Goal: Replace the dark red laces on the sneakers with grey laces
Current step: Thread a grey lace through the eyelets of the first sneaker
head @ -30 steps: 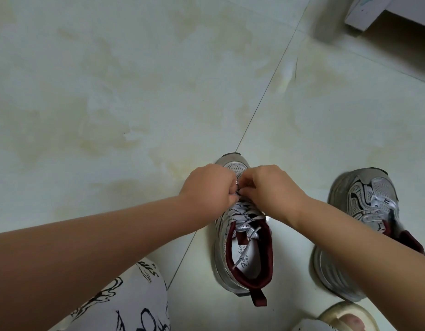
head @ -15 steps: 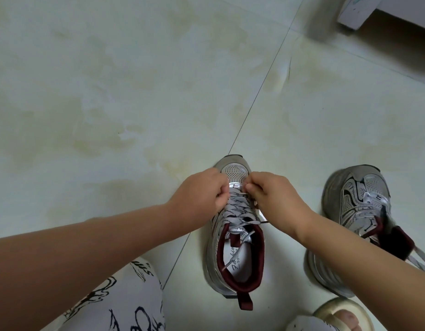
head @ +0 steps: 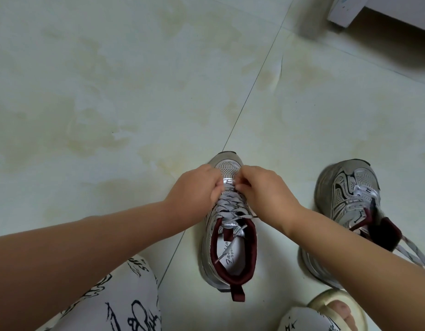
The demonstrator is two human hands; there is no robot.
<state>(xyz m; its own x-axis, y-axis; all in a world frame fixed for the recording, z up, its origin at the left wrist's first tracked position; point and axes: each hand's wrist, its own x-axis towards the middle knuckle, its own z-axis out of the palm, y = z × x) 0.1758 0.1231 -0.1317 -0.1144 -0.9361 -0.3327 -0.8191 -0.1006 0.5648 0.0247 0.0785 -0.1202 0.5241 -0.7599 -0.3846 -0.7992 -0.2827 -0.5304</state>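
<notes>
Two sneakers (head: 230, 235); both hands (head: 197, 187) pinch one's grey lace (head: 230, 204) near the toe

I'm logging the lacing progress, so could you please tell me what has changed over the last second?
Both hands slid forward along the middle sneaker toward its toe: the left hand and right hand now pinch the grey lace at the lowest eyelets, uncovering the crossed rows behind. Unchanged: the sneaker's place on the floor and the other sneaker at the right.
</notes>
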